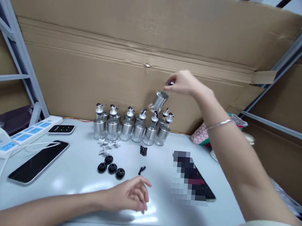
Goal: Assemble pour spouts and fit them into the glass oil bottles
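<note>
My right hand (pixel 183 83) is raised at the back of the table, its fingers closed on the top end of a glass bottle (pixel 159 101) with a metal sleeve. The bottle hangs tilted above the row of similar bottles (pixel 127 128), which stand upright with silver and black spouts. My left hand (pixel 131 194) is near the front of the table, loosely curled with fingers apart and nothing in it. Close to it lie small black caps (pixel 142 169), black round stoppers (pixel 112 168), silver spout pieces (pixel 108 146) and several short black tubes (pixel 143 150).
A white power strip (pixel 33 133) with cables, a small black device (pixel 61 129) and a phone (pixel 39 161) lie at the left. A partly pixelated dark flat object (pixel 203 185) is at the right, near a pink patterned bag (pixel 201 134). Cardboard (pixel 91 77) stands behind.
</note>
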The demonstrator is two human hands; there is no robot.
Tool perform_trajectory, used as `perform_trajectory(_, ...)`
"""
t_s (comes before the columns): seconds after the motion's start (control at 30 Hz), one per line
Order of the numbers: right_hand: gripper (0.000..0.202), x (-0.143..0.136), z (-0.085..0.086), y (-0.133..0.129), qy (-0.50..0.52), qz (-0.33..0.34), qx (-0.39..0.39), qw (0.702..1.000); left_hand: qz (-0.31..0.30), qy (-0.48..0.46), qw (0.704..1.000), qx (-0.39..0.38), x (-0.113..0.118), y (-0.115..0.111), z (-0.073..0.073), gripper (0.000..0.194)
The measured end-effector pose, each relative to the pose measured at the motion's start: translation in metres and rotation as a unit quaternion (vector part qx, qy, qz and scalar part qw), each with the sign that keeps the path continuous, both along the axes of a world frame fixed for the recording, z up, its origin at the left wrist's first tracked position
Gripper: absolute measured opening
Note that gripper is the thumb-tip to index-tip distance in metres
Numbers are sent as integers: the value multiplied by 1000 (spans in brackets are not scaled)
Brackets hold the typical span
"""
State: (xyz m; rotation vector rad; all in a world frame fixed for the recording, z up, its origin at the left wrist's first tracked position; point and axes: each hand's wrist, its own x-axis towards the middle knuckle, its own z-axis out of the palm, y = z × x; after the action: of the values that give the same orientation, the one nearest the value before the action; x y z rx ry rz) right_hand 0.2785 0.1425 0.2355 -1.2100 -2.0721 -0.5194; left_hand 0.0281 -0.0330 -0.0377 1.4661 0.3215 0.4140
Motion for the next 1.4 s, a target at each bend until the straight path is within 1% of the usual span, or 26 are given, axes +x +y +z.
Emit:
perform_trajectory(0.07,14,-4,12,-36,20,13,14,1000,9,-41,992,-118,1,5,-3,58)
perform_trajectory(0.13,15,-13,12,-73,53,45,28,997,38,-81,977,-194,1,11,-5,63)
perform_trajectory(0.2,15,-25,0,-104,77,90,13,993,58,-113,961,-245,1,15,-6,70)
perform_trajectory(0.27,14,-36,-18,-124,75,152,-56,984,66,-128,952,-269,1,15,-5,79)
perform_trajectory(0.33,15,-47,-41,-135,40,197,-172,964,84,-141,950,-265,2,13,-2,84)
perform_trajectory(0.37,16,-52,-52,-138,18,216,-234,948,97,-142,952,-254,2,12,0,84)
perform_trajectory(0.4,16,-58,-63,-140,-2,233,-280,931,109,-135,956,-237,3,10,3,82)
perform_trajectory(0.47,16,-68,-83,-142,-26,250,-338,907,123,-97,969,-191,3,6,10,75)
perform_trajectory(0.53,16,-77,-98,-142,-40,258,-367,893,117,-42,983,-133,2,2,16,62)
perform_trajectory(0.6,17,-82,-109,-139,-25,277,-382,881,111,-4,991,-76,1,0,21,49)
perform_trajectory(0.7,28,-86,-119,-134,61,292,-380,876,115,14,993,-36,1,-2,25,40)
perform_trajectory(0.77,26,-87,-122,-131,152,304,-375,862,115,18,993,-37,1,-2,26,39)
perform_trajectory(0.8,23,-88,-123,-130,201,323,-376,845,115,20,992,-40,2,-2,25,39)
perform_trajectory(0.83,19,-89,-124,-130,252,349,-382,818,117,21,992,-45,2,-2,25,40)
perform_trajectory(0.9,16,-93,-125,-133,347,406,-401,744,126,24,990,-52,3,-2,25,41)
perform_trajectory(0.97,17,-97,-125,-136,414,433,-433,673,134,24,989,-54,3,-2,25,42)
perform_trajectory(1.0,18,-99,-125,-138,434,435,-451,647,136,24,989,-51,3,-3,25,42)
perform_trajectory(1.03,20,-100,-125,-139,446,432,-467,629,138,24,989,-45,3,-3,26,42)
perform_trajectory(1.07,21,-102,-125,-140,452,428,-478,620,140,26,989,-38,3,-3,26,43)
perform_trajectory(1.17,22,-106,-127,-140,456,427,-484,612,140,28,989,-28,3,-4,26,42)
perform_trajectory(1.23,25,-107,-129,-139,453,435,-475,617,140,26,989,-35,3,-4,26,40)
perform_trajectory(1.27,27,-107,-130,-138,448,439,-466,624,140,25,989,-40,3,-4,26,39)
perform_trajectory(1.33,31,-107,-132,-138,431,445,-442,649,146,25,988,-46,3,-5,26,40)
perform_trajectory(1.4,29,-105,-132,-139,405,449,-427,673,153,31,987,-40,3,-5,26,41)
